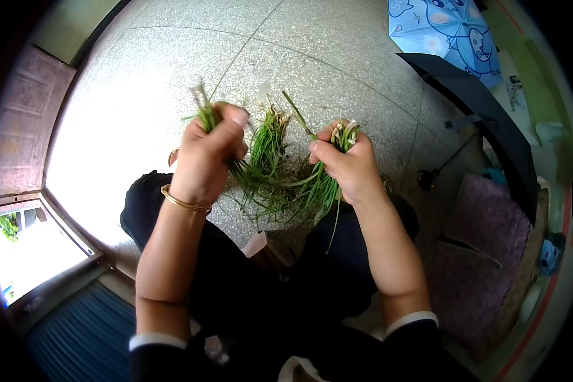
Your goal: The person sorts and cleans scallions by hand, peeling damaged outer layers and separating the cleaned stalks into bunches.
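My left hand [205,153], with a gold-coloured bangle at its wrist, is closed around a bunch of chives [206,118]. Their root ends stick up above the fist, a little blurred, and long green leaves trail down to the right. My right hand [353,167] grips another bunch of chives [345,135], pale ends upward and leaves hanging below. One thicker stalk [297,113] slants up and left from between its thumb and forefinger. Between and beyond the hands, a loose heap of chives [267,145] lies on the speckled floor.
An open black umbrella [484,118] lies at the right, and a blue cartoon umbrella [449,32] stands behind it. A purple mat [474,248] covers the floor at the right. Wooden door panels [28,121] line the left side. My knees flank the heap.
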The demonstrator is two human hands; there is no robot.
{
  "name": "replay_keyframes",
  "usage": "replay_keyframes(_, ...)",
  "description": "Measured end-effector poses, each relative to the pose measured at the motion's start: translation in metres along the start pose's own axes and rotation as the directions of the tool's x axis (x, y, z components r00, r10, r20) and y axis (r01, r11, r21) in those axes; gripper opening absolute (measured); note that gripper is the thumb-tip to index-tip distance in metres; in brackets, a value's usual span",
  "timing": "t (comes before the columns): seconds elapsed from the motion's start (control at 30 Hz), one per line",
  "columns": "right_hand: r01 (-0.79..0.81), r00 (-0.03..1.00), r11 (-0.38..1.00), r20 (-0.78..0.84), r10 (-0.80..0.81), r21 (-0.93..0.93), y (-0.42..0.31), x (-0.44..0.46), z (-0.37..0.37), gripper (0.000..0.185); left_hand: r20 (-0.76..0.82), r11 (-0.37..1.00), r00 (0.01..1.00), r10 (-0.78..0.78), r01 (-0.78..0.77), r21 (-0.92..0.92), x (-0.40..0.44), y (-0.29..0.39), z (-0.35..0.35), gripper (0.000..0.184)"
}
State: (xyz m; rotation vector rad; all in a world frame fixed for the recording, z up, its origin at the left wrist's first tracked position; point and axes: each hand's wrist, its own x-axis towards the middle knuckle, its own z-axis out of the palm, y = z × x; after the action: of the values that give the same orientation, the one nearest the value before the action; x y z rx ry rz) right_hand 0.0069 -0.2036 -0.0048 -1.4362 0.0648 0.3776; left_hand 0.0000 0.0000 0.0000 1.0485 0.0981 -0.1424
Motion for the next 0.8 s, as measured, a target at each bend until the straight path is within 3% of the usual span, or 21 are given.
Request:
replay_keyframes(0.03,0.039,0.999,0.999,-0.018,-0.039,-0.019,0.002,0.0,0.003,0.012,-0.047,0.986,0.999,-0.003,0.01,0.168,-0.001,-0.002,0.003,0.012)
replay_keyframes(0.07,0.075,0.996,0.996,-0.036,-0.077,-0.038,0.004,0.0,0.005,0.012,0.012,0.967,1.0,-0.026,0.022,0.255,-0.001,-0.008,0.003,0.014)
replay_keyframes(0.1,0.059,0.997,0.994,-0.046,-0.064,-0.097,0.0,-0.004,-0.003,0.012,0.015,0.967,0.999,-0.038,0.032,0.254,-0.001,-0.023,0.015,0.015)
replay_keyframes(0.2,0.2,0.966,0.911,-0.083,-0.245,-0.361,0.006,-0.004,0.013,0.015,0.014,0.879,1.0,0.007,-0.013,0.476,-0.008,-0.014,0.025,0.015)
replay_keyframes(0.3,0.282,0.943,0.842,-0.031,-0.332,-0.46,0.012,-0.004,0.014,0.015,-0.05,0.847,0.999,-0.005,0.031,0.531,-0.006,-0.017,0.026,0.017)
replay_keyframes(0.47,0.311,0.945,0.891,0.011,-0.326,-0.331,0.013,-0.002,0.015,0.012,0.0,0.808,1.0,0.031,-0.026,0.589,-0.005,-0.02,0.018,0.022)
replay_keyframes(0.53,0.164,0.986,0.95,0.032,-0.161,-0.267,0.011,-0.004,0.012,0.009,-0.023,0.775,1.0,0.019,0.0,0.632,-0.006,-0.02,0.018,0.022)
replay_keyframes(0.57,0.162,0.987,0.95,0.032,-0.159,-0.267,0.01,-0.004,0.012,0.009,-0.024,0.775,1.0,0.017,0.002,0.632,-0.006,-0.02,0.019,0.022)
replay_keyframes(0.8,0.214,0.977,0.908,0.067,-0.203,-0.359,0.007,-0.005,0.01,0.008,-0.177,0.933,0.982,0.067,0.002,0.36,0.001,-0.02,0.005,0.013)
